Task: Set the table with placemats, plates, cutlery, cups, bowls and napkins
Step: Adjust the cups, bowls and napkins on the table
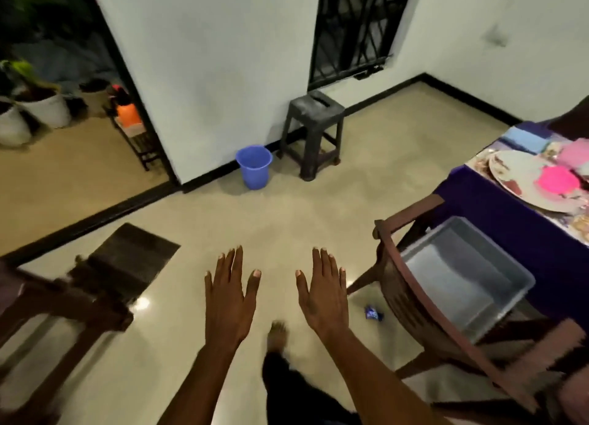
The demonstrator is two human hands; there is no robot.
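Note:
My left hand (229, 294) and my right hand (323, 292) are stretched out flat over the tiled floor, fingers straight, palms down, holding nothing. At the right edge stands the table (497, 220) under a dark blue cloth. On it lies a large pale plate (513, 176) with a pink bowl (558, 178) on top. Behind the plate are a light blue napkin (522, 139) and a pink cloth (573, 155). A grey plastic tub (468, 275) rests on the seat of a wooden chair (414, 265) beside the table.
A dark plastic stool (314, 131) and a blue bucket (254, 166) stand by the white wall. Another wooden chair (63, 300) is at the left, with a dark doormat (134, 255) by the open doorway. A small blue wrapper (373, 313) lies on the floor.

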